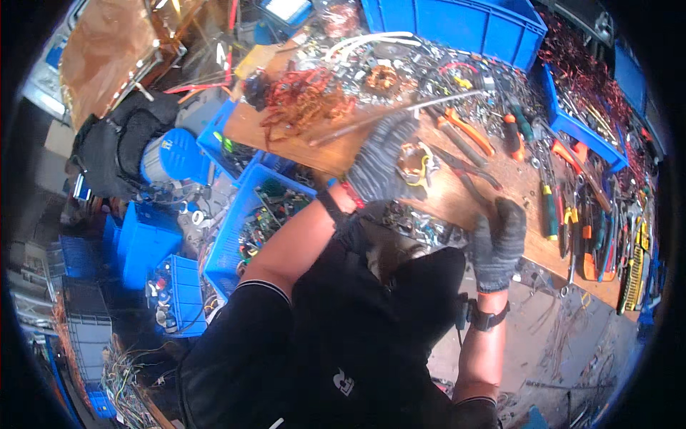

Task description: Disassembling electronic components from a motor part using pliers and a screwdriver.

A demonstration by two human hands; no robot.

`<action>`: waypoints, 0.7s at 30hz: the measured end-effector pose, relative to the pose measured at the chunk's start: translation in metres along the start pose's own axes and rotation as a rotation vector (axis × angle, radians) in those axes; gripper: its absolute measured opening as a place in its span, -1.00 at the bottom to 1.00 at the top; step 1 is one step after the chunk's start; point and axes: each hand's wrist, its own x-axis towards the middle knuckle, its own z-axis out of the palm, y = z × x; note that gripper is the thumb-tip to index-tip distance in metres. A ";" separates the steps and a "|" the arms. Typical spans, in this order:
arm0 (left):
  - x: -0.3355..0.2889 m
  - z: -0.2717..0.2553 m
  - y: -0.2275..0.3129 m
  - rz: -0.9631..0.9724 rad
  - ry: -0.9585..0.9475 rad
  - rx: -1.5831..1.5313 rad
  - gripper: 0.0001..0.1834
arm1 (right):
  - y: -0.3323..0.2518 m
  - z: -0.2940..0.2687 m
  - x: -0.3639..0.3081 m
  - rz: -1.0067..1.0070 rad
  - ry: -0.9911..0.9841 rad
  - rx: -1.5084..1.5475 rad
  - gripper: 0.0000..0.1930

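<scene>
My left hand (pixel 382 163), in a grey striped glove, is closed on a small ring-shaped copper coil (pixel 411 161) with a pale yellow edge, held over the wooden bench. Pliers (pixel 466 170) with dark red handles spread apart point their jaws toward the coil. At the handle ends is my right hand (pixel 499 243), also gloved, its fingers bent around the lower handle; the exact grip is partly hidden. A long thin metal rod (pixel 389 118) lies slantwise just beyond my left hand. Beside the pliers rests an orange-handled tool (pixel 468 132).
Reddish copper scrap (pixel 304 100) is heaped at the bench's far left, with small metal bits across the back. Several hand tools (pixel 572 207) line the right side. A big blue bin (pixel 457 28) stands behind, and a blue crate (pixel 221 268) of circuit boards sits left below the bench.
</scene>
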 end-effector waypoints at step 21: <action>-0.014 -0.001 0.005 -0.198 -0.099 -0.023 -0.08 | 0.003 0.036 0.056 -0.222 -0.251 -0.371 -0.46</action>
